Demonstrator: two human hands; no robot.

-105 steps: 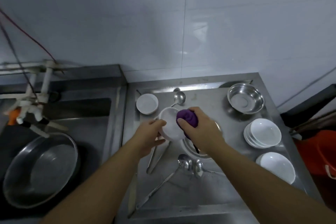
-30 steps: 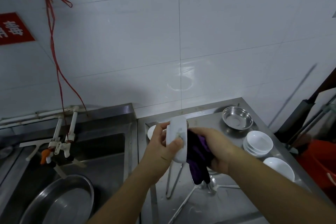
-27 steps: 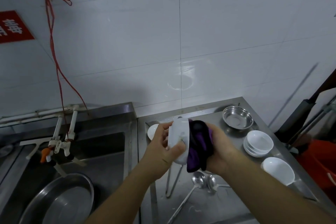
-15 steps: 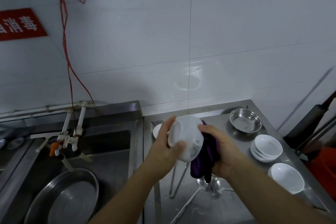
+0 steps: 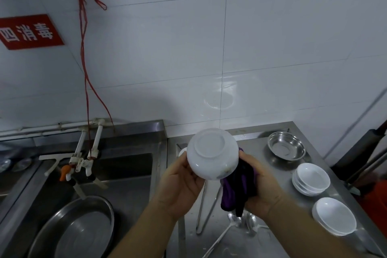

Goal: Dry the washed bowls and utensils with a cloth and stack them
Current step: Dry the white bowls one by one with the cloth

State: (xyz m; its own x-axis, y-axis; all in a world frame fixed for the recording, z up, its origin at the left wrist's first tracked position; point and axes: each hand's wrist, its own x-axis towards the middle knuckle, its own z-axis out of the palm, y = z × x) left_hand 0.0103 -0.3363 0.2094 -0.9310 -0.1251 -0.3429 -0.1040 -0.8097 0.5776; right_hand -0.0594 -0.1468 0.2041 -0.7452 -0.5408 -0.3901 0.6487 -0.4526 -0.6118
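We find the white bowl [image 5: 212, 156] held in the air above the steel counter [image 5: 261, 243], near the counter's left edge where it meets the sink [image 5: 129, 176]. Its base ring faces the camera and slightly upward; its mouth points away and down, hidden from us. The bowl's axis runs roughly along our line of sight.

The left hand [image 5: 180, 186] grips the bowl's lower left side, the fingers curled behind it. The right hand [image 5: 261, 186] holds a dark purple cloth [image 5: 238, 190] bunched against the bowl's lower right side, fingers closed round the cloth; a tail of cloth hangs below the hand.

Beneath the hands we note metal tongs [image 5: 206, 209] lying lengthwise on the counter and two ladles [image 5: 233, 219], bowls up, just under the hanging cloth. A small white dish [image 5: 181, 152] peeks out behind the left hand.

To the right stand a stack of white bowls [image 5: 311, 179], a single white bowl [image 5: 334, 216] close to the counter's right edge, and a steel bowl [image 5: 286, 148] toward the back corner. Bare counter lies between these and the tongs.

The tiled wall [image 5: 272, 58] closes the rear. On the left, the sink holds a large steel basin [image 5: 73, 230], with taps [image 5: 83, 163] and a red cord [image 5: 85, 69] above it.
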